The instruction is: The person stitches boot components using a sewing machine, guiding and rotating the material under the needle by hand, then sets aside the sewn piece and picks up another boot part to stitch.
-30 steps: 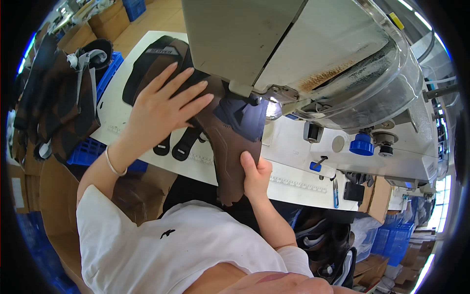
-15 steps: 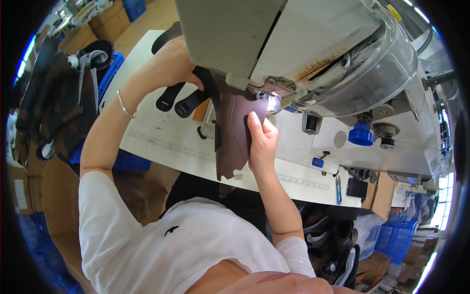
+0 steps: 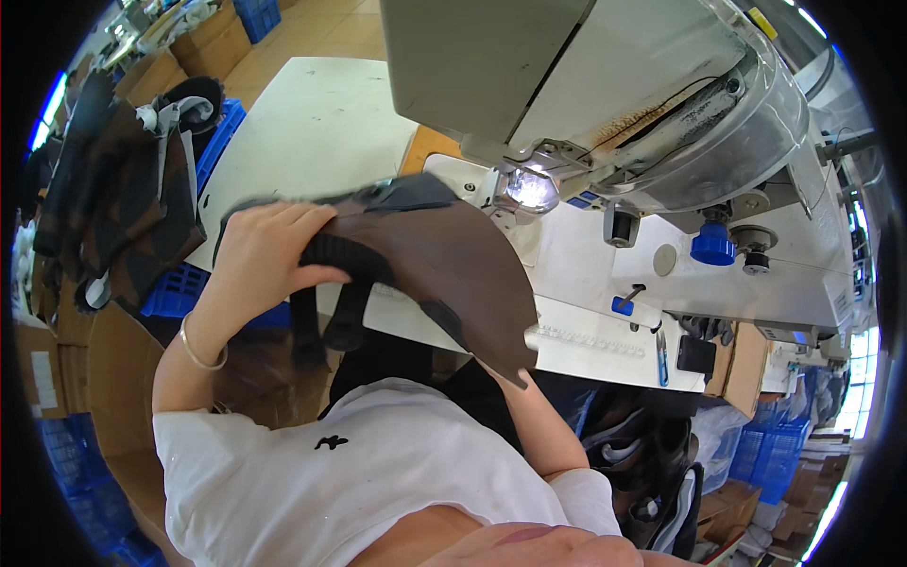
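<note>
A brown leather boot upper [image 3: 463, 260] with black ribbed padding and dangling black straps [image 3: 348, 317] hangs tilted in front of the sewing machine [image 3: 548, 104]. My left hand [image 3: 269, 250] is closed on its black left end, thumb underneath and fingers over the top. The upper is clear of the machine's lit needle area [image 3: 532, 192]. My right hand [image 3: 511, 380] is at the upper's lower right tip, mostly behind it. Its fingers are hidden, so I cannot see whether they grip.
The white table [image 3: 321, 113] carries a printed ruler strip along its front edge. A blue cutter [image 3: 662, 359] and a black flat object [image 3: 696, 357] lie at its right. Dark uppers are heaped over a blue crate [image 3: 217, 142] at left; more dark shoe parts [image 3: 652, 463] sit lower right.
The boot upper has come out from under the machine head toward me and turned. My left hand has moved down and left with it; my right hand has dropped lower, behind the piece.
</note>
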`<move>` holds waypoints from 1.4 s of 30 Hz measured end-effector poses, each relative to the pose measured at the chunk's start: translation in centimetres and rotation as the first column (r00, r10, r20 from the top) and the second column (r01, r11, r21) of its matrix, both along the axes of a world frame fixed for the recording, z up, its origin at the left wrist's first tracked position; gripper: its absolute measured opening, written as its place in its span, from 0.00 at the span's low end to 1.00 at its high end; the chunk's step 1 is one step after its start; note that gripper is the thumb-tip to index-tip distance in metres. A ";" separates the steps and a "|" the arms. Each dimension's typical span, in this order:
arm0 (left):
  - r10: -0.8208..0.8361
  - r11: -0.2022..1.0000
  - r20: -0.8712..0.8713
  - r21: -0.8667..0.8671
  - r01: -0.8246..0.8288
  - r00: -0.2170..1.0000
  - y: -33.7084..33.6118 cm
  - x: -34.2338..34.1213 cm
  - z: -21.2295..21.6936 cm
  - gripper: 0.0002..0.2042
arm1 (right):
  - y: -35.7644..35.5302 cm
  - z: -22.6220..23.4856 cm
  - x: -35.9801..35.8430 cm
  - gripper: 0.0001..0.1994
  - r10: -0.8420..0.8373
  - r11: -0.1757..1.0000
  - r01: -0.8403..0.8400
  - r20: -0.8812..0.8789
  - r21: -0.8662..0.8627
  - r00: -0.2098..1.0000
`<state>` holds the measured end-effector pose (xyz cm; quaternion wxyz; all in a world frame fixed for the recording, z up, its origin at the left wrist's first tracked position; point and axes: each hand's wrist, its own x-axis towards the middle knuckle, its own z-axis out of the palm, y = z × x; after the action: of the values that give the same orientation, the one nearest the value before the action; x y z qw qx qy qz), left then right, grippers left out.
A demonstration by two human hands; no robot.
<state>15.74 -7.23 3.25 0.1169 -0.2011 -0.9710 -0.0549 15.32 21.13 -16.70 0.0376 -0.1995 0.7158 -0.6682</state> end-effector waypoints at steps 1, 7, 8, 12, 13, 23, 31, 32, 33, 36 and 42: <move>0.072 0.990 0.226 0.102 -0.097 0.972 -0.6 0.4 0.2 0.24 | -0.4 0.7 0.1 0.30 -0.011 0.999 0.014 -0.054 0.053 0.998; -0.018 0.853 0.591 0.430 -0.296 0.806 -5.9 2.4 -5.5 0.18 | -4.4 7.7 -3.2 0.14 -0.050 0.990 0.097 -0.400 0.098 0.915; -0.060 0.913 0.482 0.381 -0.148 0.874 -6.1 2.1 -5.9 0.19 | -4.4 8.3 -3.2 0.14 -0.054 0.991 0.097 -0.402 0.089 0.914; 0.184 0.789 0.478 0.449 -0.419 0.859 -8.4 -0.2 -2.3 0.13 | -4.5 10.8 -2.3 0.13 0.096 0.981 -0.028 -0.351 0.194 0.931; 0.240 0.809 0.246 0.484 -0.333 0.939 -8.5 -1.1 -0.8 0.13 | -4.4 10.8 -2.2 0.12 0.142 0.962 -0.040 -0.367 0.271 0.919; -0.167 0.884 0.704 -0.203 0.422 0.690 1.3 -9.9 -0.5 0.14 | -4.8 12.5 -0.4 0.11 0.420 0.833 -0.088 -0.520 0.546 0.744; -0.189 0.977 0.014 -0.093 0.190 0.982 0.1 -11.5 4.7 0.11 | -3.8 11.8 -1.9 0.10 0.057 0.943 -0.003 -0.155 0.332 0.986; -0.209 0.977 -0.136 -0.075 0.200 0.968 0.8 -10.0 5.7 0.11 | -3.6 10.8 -2.6 0.09 -0.066 0.977 0.084 -0.096 0.195 0.993; -0.225 0.974 -0.281 -0.058 0.218 0.933 1.7 -8.0 6.0 0.10 | -3.2 10.1 -3.1 0.08 -0.116 0.992 0.117 -0.027 0.037 0.993; -0.492 0.866 -0.304 -0.074 0.495 0.815 3.8 0.1 3.3 0.13 | -3.0 10.5 -3.2 0.06 -0.103 0.917 0.200 0.280 -0.344 0.954; -0.298 0.918 -0.295 -0.348 0.188 0.908 4.8 5.4 -5.7 0.19 | -4.0 10.1 -3.4 0.05 -0.138 0.767 0.330 0.361 -0.550 0.922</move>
<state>21.10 -2.39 -2.48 0.2428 -0.3443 -0.8989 0.1205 11.94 17.15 -6.62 -0.0043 -0.0057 0.4716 -0.8818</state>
